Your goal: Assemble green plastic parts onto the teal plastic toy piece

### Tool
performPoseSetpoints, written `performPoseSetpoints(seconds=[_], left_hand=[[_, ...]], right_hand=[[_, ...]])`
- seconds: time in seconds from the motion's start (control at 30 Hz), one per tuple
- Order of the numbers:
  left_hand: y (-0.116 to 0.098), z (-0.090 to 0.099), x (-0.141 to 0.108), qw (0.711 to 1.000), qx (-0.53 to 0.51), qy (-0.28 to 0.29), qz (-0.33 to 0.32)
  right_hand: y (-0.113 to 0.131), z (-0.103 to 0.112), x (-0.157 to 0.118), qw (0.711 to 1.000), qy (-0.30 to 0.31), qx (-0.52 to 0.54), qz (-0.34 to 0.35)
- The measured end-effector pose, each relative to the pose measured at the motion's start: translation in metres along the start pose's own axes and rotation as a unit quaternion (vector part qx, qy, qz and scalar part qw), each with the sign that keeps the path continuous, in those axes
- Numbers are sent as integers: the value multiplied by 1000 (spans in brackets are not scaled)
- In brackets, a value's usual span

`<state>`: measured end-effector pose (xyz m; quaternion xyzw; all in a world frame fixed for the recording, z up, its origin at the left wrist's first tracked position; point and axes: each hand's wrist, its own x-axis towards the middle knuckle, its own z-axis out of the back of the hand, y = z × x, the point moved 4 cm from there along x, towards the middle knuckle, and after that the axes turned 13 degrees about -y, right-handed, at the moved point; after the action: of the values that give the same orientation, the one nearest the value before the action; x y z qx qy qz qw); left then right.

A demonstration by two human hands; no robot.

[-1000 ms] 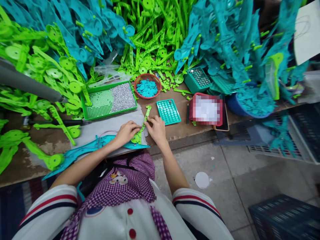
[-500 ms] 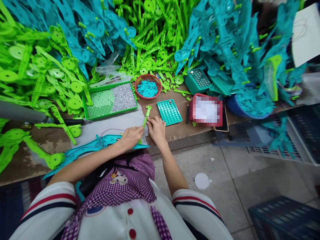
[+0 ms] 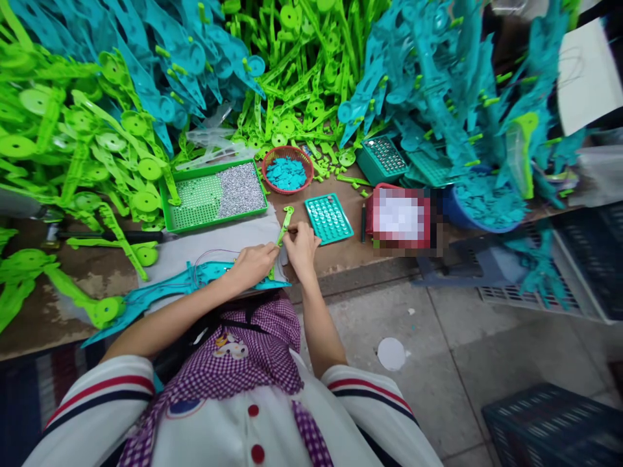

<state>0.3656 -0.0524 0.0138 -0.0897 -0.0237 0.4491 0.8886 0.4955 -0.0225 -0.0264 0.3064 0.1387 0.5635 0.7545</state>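
Honestly, steady that green arm (image 3: pixel 287 219) near the teal tray (image 3: pixel 335 239), left fingers (image 3: pixel 270 249) pinching it, though I can't tell if right fingers (image 3: pixel 296 236) grip.

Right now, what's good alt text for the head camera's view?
The left hand holds a slim green part, the right hand close beside it, at a workbench. Around them are a blue piece, a green tray, a red basket and piles of green and blue parts.
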Motion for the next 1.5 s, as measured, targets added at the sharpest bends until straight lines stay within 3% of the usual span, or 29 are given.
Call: performPoseSetpoints(seconds=[0.2, 0.37, 0.6, 0.9, 1.13, 1.33, 1.5], left_hand=[[2, 1, 1, 999, -25, -3, 23], [5, 1, 1, 998, -51, -16, 30], [2, 2, -3, 999, -25, 7, 36], [-3, 5, -5, 999, -30, 16, 25], [-1, 2, -7, 998, -50, 10, 47], [-5, 3, -6, 995, -57, -12, 82], [-5, 3, -8, 998, -46, -7, 52]], right_hand=[[-4, 6, -5, 995, 37, 47, 74], [-1, 3, -4, 999, 18, 18, 40], [3, -1, 1, 999, 16, -2, 31], [-3, 5, -6, 995, 68, 25, 63], [2, -2, -1, 1000, 28, -4, 9], [1, 11, -20, 994, -2, 62, 87], [-1, 10, -41, 983, 53, 69, 160]])
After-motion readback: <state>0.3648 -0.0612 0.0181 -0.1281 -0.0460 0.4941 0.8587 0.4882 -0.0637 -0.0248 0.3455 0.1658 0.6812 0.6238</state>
